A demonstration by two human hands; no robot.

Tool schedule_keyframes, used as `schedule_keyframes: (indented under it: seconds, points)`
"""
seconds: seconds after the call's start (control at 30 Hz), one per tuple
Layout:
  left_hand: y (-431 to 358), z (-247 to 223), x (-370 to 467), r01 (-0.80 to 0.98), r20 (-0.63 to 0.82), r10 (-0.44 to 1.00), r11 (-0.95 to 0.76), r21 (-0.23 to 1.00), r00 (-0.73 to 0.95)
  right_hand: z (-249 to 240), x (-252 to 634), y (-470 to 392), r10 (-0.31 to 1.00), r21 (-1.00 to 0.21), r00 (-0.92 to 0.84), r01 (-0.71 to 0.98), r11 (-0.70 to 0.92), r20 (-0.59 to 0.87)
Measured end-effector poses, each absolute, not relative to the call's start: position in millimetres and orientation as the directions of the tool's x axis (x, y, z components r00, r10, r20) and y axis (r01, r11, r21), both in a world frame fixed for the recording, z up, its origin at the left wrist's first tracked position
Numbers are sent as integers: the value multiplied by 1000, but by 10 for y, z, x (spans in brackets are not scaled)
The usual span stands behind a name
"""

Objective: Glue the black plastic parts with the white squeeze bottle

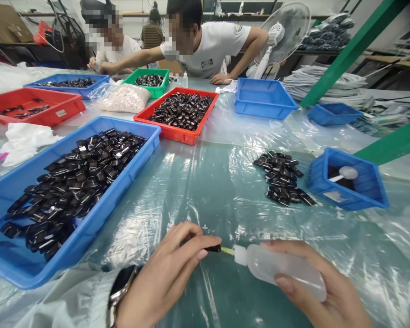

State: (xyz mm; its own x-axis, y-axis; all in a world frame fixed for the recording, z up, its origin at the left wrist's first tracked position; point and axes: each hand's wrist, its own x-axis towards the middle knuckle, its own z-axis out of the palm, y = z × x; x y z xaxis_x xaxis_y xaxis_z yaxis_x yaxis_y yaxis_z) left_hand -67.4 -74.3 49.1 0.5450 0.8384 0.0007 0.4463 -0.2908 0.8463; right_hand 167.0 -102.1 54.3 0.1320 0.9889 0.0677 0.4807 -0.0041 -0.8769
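Observation:
Between the thumb and fingers of my left hand is a small black plastic part, mostly hidden by the fingers. My right hand is wrapped round a translucent squeeze bottle, tipped on its side. Its thin yellowish nozzle points left and meets the end of the black part, or nearly so; I cannot tell if they touch. Ahead of the right hand lies a loose pile of similar black parts. To the left, a large blue tray holds many more of them.
Behind stand a red tray of black parts, a green tray, a bag of pale pieces and a blue tray. A small blue bin with a white scoop sits right, beside a green post. Two co-workers face the table.

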Motion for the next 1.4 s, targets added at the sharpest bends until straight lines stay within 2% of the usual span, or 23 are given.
schedule_keyframes:
  seconds: [0.23,0.7,0.87,1.0,1.07,1.17,1.23,1.4]
  points:
    - [-738,451,-682,439,29,872,-275,855,489,561,1655,-991,986,-919,167,386,-76,-11]
    - [-753,459,-704,413,124,882,-332,848,455,568,1650,-992,988,-920,155,384,-71,-12]
    - [-760,464,-692,427,131,872,-356,831,471,558,1702,-969,990,-922,81,362,-138,-116]
    - [-748,464,-714,440,152,859,-393,807,488,554,1775,-918,996,-908,30,408,-90,-85]
    - [-700,464,-744,470,189,885,-395,789,425,538,1823,-883,998,-901,14,429,-63,-63]
    - [-585,460,-791,523,240,943,-328,786,231,481,1884,-808,997,-902,38,426,-72,-61]
    - [-519,451,-807,526,212,968,-250,813,133,426,1894,-736,994,-912,105,402,-77,-38]
    - [-497,408,-783,433,0,993,-52,900,120,282,1826,-517,988,-892,92,447,68,121]
